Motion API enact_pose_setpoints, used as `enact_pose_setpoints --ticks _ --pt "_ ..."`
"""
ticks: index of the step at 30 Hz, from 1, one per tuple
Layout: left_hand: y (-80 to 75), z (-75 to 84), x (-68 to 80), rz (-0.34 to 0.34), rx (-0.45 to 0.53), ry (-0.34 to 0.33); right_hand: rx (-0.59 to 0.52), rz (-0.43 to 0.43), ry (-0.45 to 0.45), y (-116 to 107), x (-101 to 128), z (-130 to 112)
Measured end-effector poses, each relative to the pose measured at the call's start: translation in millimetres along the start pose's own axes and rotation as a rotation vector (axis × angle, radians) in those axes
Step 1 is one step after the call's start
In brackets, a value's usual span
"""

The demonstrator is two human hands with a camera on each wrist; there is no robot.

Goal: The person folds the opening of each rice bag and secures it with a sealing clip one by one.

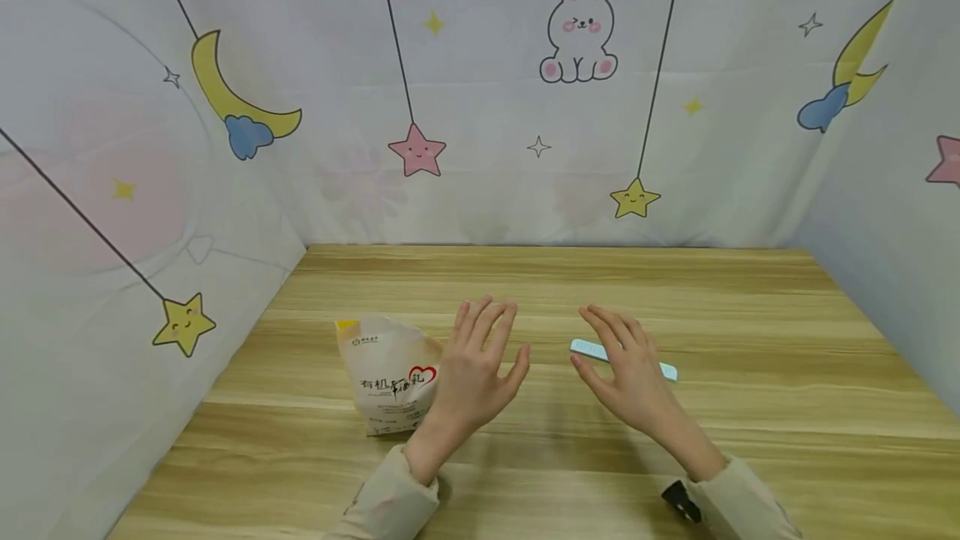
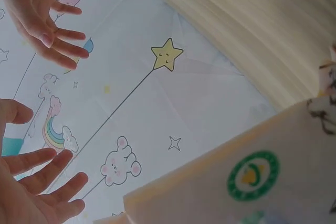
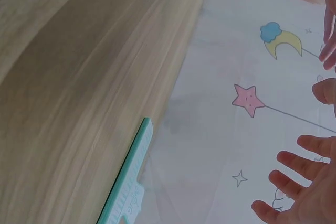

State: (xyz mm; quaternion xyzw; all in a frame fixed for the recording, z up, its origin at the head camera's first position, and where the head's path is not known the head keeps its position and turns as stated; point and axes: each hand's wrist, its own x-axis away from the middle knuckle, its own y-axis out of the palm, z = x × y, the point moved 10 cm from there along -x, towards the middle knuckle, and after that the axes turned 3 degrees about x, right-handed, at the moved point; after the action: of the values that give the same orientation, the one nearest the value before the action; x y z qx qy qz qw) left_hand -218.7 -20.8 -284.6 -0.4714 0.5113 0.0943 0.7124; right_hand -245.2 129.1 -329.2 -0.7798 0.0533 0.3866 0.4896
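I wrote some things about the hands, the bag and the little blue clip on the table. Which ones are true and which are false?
1. Both hands are open with fingers spread. True: the left hand and the right hand hold nothing.
2. The bag is in the right hand. False: it sits on the wooden table, beside the left hand.
3. The light blue clip lies on the table by the right hand. True.
4. The bag is black. False: it is whitish, with dark writing and a red heart.
5. The curtain behind the table is plain. False: it shows stars, moons and a bunny.
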Motion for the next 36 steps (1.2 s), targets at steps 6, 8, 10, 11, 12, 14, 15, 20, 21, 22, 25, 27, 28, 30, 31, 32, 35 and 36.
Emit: enact_pose_setpoints --ticks 6,8,10,11,12,14,15,20,21,22,25,27,28,30,31,32,35,36 --pt "-8.6 0.2 -2.2 0.023 0.017 0.004 -0.053 0.029 -0.012 -1 0 -5" --pt "-12.9 0.8 -3.1 0.035 0.018 0.007 -0.069 0.029 -0.010 -1 0 -7" --pt "-17.2 1.8 -3.9 0.045 0.017 0.015 -0.086 0.027 -0.005 -1 0 -9" --pt "-19.3 2.4 -4.3 0.051 0.016 0.021 -0.092 0.025 0.000 0 -1 -9" --pt "-21.5 2.8 -4.7 0.057 0.018 0.025 -0.098 0.023 0.005 0 -1 -10" --pt "-25.5 3.7 -5.6 0.069 0.019 0.035 -0.108 0.018 0.013 0 -1 -11" --pt "-27.3 3.9 -5.9 0.076 0.019 0.038 -0.110 0.016 0.015 0 -1 -11" --pt "-35.9 4.2 -8.1 0.123 0.023 0.048 -0.127 0.033 -0.003 0 0 -14" --pt "-37.4 4.1 -8.2 0.131 0.023 0.050 -0.132 0.038 -0.010 0 0 -16" --pt "-39.1 4.1 -8.5 0.139 0.025 0.052 -0.140 0.042 -0.016 -1 -1 -17" --pt "-44.0 4.0 -8.5 0.164 0.037 0.057 -0.168 0.045 -0.030 -2 -1 -20" --pt "-47.5 4.2 -8.0 0.182 0.039 0.063 -0.186 0.039 -0.033 -2 -2 -22" --pt "-49.3 4.4 -7.7 0.194 0.042 0.066 -0.195 0.036 -0.033 -2 -2 -23" --pt "-52.8 4.1 -7.0 0.217 0.044 0.070 -0.207 0.035 -0.033 -2 -2 -24" --pt "-54.4 3.8 -6.7 0.226 0.043 0.069 -0.209 0.035 -0.032 -2 -2 -25" --pt "-56.0 3.2 -6.4 0.235 0.043 0.067 -0.212 0.035 -0.031 -2 -2 -25" --pt "-60.8 1.1 -6.1 0.259 0.048 0.060 -0.219 0.038 -0.031 -2 -3 -27" --pt "-62.4 0.5 -6.1 0.267 0.049 0.058 -0.220 0.038 -0.032 -2 -3 -27"
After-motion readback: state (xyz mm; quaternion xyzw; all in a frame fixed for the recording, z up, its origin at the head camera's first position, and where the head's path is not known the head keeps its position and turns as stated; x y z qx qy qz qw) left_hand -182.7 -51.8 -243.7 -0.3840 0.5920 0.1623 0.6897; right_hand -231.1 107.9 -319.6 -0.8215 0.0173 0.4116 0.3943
